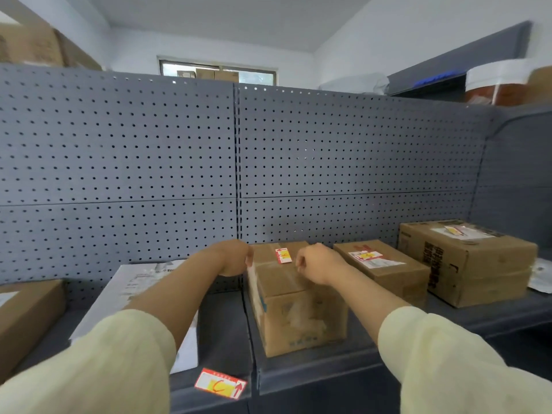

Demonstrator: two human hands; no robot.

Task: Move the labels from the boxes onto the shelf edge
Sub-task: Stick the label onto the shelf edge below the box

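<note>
A brown cardboard box (294, 312) stands in the middle of the grey shelf, with a red and yellow label (283, 255) stuck on its top. My left hand (234, 258) grips the box's upper left edge. My right hand (316, 264) rests on the box top just right of that label, fingers curled; whether it touches the label I cannot tell. Another red and yellow label (220, 383) is stuck on the shelf edge (313, 380) at the front. Two more boxes to the right, a flat one (385, 270) and a larger one (466, 264), each carry a label on top.
A white parcel (140, 297) lies left of the middle box, under my left arm. A brown box (27, 318) sits at the far left. A grey perforated back panel (149, 159) closes the shelf behind. A white packet (540, 276) lies at the far right.
</note>
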